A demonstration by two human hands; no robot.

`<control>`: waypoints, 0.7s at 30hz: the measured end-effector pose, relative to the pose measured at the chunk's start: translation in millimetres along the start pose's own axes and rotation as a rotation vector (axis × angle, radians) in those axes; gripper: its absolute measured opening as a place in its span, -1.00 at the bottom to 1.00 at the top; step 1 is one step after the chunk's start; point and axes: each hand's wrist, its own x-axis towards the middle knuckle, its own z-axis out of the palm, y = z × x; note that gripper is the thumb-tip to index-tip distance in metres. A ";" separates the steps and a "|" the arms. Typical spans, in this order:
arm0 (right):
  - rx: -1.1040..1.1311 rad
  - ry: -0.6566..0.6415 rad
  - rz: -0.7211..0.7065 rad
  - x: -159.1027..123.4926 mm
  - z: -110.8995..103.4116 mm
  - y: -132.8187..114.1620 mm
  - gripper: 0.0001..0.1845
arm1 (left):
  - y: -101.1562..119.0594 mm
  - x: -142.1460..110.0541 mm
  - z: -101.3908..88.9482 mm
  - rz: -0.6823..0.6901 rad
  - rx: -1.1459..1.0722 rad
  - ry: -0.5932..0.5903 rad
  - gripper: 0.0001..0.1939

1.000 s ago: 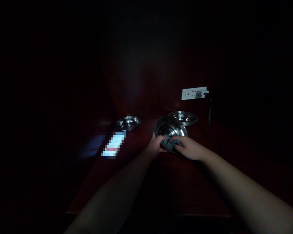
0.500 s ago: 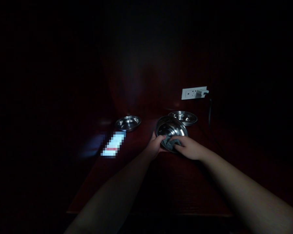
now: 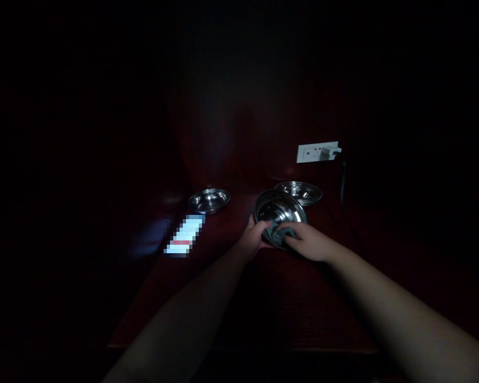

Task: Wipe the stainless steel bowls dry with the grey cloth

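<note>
A shiny steel bowl (image 3: 281, 205) is held tilted above the dark red table, its hollow side facing me. My left hand (image 3: 254, 238) grips its left rim, with the thumb over the edge and the fingers underneath. My right hand (image 3: 309, 241) is closed on a grey-green cloth (image 3: 280, 232), pressing it against the bowl's inside near the lower rim. The right fingertips are partly hidden in the cloth. Behind the held bowl lies a steel dish (image 3: 301, 192), partly covered by it. A second steel dish (image 3: 209, 200) rests farther left.
A lit phone-like screen (image 3: 186, 235), blurred into blocks, lies on the left of the table (image 3: 295, 308). On the back wall is a white socket panel (image 3: 317, 152) with a plug, and a dark cable (image 3: 343, 183) hangs from it. The surroundings are very dark.
Almost nothing differs. Both hands, the bowl and the cloth keep nearly the same place; the view has shifted very slightly.
</note>
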 end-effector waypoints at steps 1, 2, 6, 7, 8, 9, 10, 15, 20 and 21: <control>-0.001 0.002 -0.001 0.1 0.0 0.2 -0.77 | 0.1 0.0 0.2 -0.001 -0.003 0.002 -0.43; -0.001 0.002 -0.003 0.2 0.0 0.4 -0.77 | 0.3 -0.1 0.4 -0.002 -0.005 0.004 -0.43; 0.010 0.002 -0.003 0.4 -0.2 0.8 -0.77 | 1.0 -0.6 1.3 -0.009 -0.013 0.017 -0.44; 0.014 0.004 -0.002 0.4 -0.2 0.8 -0.77 | 1.1 -0.7 1.4 -0.010 -0.019 0.017 -0.44; 0.019 0.007 -0.002 0.4 -0.1 0.8 -0.77 | 1.0 -0.7 1.3 -0.010 -0.024 0.013 -0.43; 0.024 0.009 -0.003 0.5 -0.1 0.8 -0.77 | 0.9 -0.7 1.2 -0.009 -0.028 0.006 -0.43; 0.027 0.009 -0.001 0.5 0.0 0.9 -0.77 | 0.9 -0.6 1.1 -0.009 -0.030 0.001 -0.43; 0.025 0.008 0.019 0.9 0.4 2.1 -0.77 | 0.7 -0.1 1.4 -0.017 -0.017 0.018 -0.45; 0.030 0.005 0.016 1.2 1.1 4.7 -0.77 | -0.1 0.5 0.8 -0.011 -0.008 0.007 -0.47; 0.028 0.005 0.018 1.3 1.1 4.9 -0.77 | -0.2 0.5 0.5 -0.010 -0.007 0.005 -0.46</control>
